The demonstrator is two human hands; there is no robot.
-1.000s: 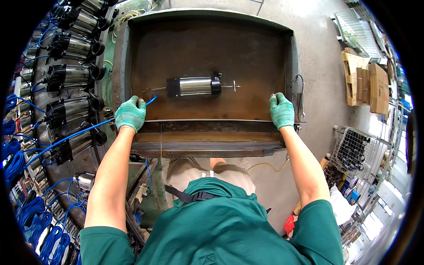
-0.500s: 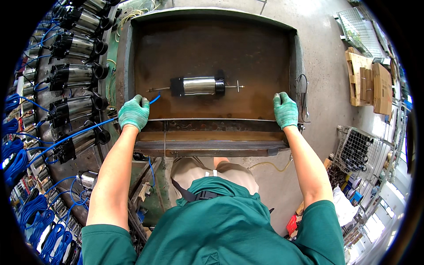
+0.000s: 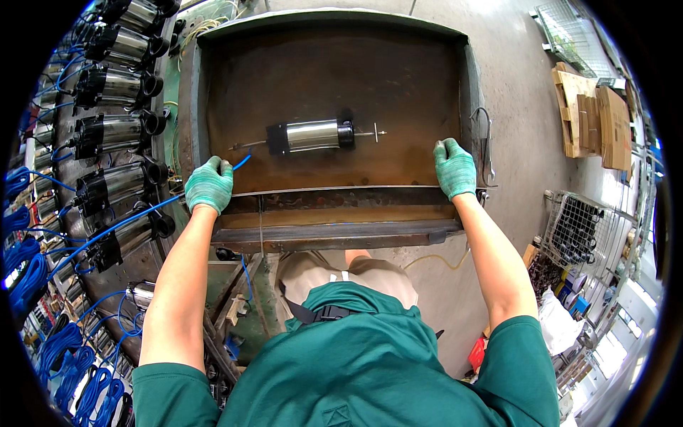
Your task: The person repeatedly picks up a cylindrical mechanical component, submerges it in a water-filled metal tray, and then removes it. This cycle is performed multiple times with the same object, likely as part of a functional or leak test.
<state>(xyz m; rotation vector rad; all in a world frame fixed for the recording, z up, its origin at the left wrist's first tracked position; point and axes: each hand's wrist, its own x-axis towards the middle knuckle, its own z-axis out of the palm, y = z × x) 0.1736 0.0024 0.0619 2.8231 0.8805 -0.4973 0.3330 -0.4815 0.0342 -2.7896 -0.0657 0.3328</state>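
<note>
A rectangular steel tank (image 3: 327,237) with a rust-brown inside stands in front of me. In it lies a shiny silver cylinder with black ends, a pump by its look (image 3: 313,135), on its side. A thin rod sticks out at each end; the right one carries a crossbar. My left hand (image 3: 209,186), in a green glove, is closed at the tank's left wall, with a blue cable (image 3: 135,215) passing through it and the cable's end over the tank. At the right wall my gloved right hand (image 3: 455,169) is closed over the tank's rim. Neither hand touches the pump.
Several similar silver-and-black pumps (image 3: 117,135) line a bench at left, with bundled blue cables (image 3: 60,349) nearby. A metal hook (image 3: 489,146) hangs outside the tank's right wall. Farther right are cardboard (image 3: 613,132) on a pallet and a wire basket (image 3: 573,231) of black parts.
The whole view has shifted and turned slightly, so the tank appears a little farther left. Both hands stay in their places on the tank, and the pump lies as before.
</note>
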